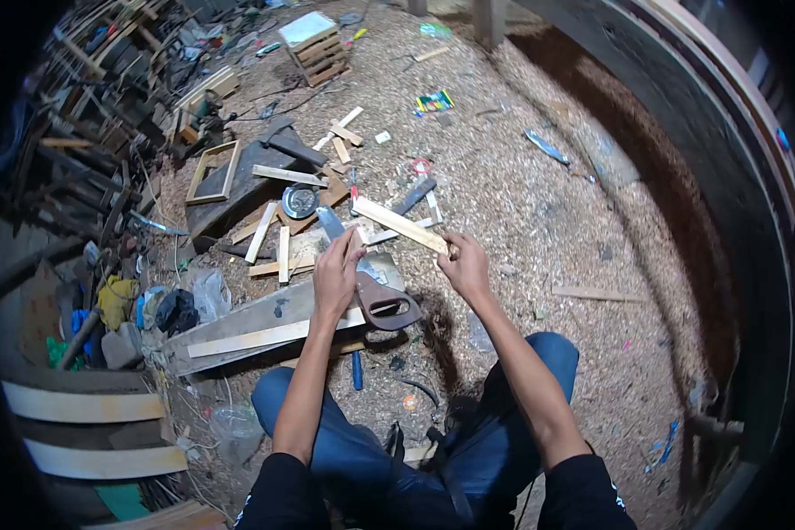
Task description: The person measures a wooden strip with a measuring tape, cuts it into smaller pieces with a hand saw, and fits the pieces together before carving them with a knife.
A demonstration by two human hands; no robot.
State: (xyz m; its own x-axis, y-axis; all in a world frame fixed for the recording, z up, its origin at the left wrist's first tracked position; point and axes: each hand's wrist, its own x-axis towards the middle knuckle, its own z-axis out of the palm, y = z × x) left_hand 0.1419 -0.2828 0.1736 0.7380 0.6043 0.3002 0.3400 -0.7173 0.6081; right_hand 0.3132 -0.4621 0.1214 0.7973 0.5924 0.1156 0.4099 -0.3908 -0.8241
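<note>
My right hand [465,265] grips one end of a pale wooden strip [399,225], which slants away up to the left. My left hand [336,276] is closed on a short piece of wood [357,238], mostly hidden by the fingers. Beside and partly beneath that hand lies a handsaw [387,303] with a brown handle, its blade pointing away. Under the saw handle's left side, a long pale strip [265,337] rests on a wide grey board [230,327]. A blue-handled tool [357,371] lies on the ground below.
Several short wood offcuts [283,254] and a round metal tin [300,201] lie ahead, near a small wooden frame [213,173]. Stacked scrap wood [79,97] fills the left side. A slatted wooden block [314,49] stands farther off. A dark beam [724,115] borders the right.
</note>
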